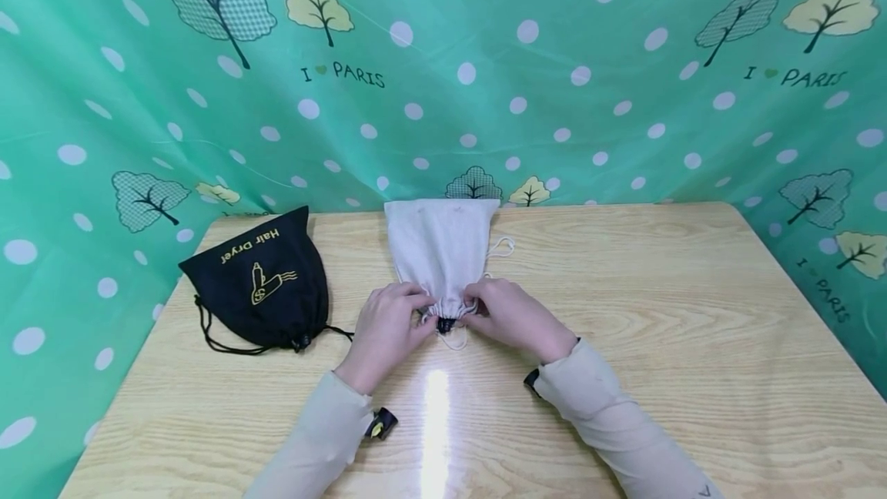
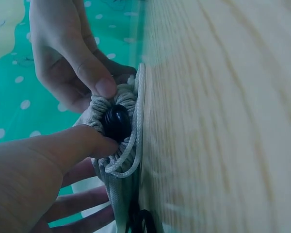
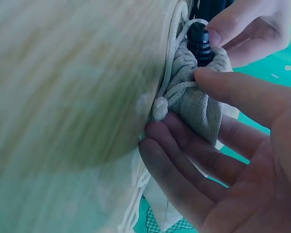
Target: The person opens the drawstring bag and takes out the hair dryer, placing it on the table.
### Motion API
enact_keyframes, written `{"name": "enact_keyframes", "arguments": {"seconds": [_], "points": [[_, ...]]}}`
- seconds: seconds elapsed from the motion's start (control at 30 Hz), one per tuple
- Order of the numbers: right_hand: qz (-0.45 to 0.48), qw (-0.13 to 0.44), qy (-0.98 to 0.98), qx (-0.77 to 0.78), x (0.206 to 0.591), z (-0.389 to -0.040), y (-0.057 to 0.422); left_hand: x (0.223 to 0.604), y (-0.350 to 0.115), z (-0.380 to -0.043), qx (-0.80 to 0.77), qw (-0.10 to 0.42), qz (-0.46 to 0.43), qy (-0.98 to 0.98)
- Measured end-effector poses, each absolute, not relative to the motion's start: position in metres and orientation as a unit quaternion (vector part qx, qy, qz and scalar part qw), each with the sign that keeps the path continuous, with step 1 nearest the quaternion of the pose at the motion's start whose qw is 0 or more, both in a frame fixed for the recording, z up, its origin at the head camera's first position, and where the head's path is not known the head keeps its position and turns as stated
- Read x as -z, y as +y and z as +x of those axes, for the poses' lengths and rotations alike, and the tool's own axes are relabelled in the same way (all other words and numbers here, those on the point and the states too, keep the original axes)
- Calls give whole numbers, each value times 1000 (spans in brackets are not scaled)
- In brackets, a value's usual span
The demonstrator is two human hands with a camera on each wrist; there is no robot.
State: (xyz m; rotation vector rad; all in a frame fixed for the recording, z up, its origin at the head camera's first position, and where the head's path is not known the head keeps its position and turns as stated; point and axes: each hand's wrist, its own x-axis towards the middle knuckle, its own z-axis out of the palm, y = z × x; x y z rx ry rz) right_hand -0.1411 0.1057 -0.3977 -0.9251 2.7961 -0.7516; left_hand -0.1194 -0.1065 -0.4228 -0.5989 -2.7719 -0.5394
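A pale grey drawstring bag (image 1: 443, 245) lies on the table with its gathered mouth toward me. My left hand (image 1: 391, 326) pinches the left side of the mouth, its thumb beside a black ribbed piece (image 2: 117, 122) that shows in the opening. On the opposite side, my right hand (image 1: 513, 314) holds the ruffled rim between thumb and fingers. A white cord (image 3: 177, 43) loops out at the mouth, with a knot (image 3: 160, 108) near the right fingertips. Whatever else the bag contains is hidden by the cloth.
To the left lies a black drawstring bag (image 1: 266, 276) with yellow "Hair Dryer" lettering and a dryer picture; its black cords trail on the wooden table (image 1: 658, 291). A green dotted cloth (image 1: 430, 98) hangs behind and at the sides. Another white cord loop (image 1: 504, 246) sticks out right of the grey bag.
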Motion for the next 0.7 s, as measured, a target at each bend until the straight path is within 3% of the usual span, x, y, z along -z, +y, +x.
{"name": "enact_keyframes", "arguments": {"seconds": [0.7], "points": [[-281,81,922,254,395,-145,114,417,-109,-117,195,102,-181,-959]]}}
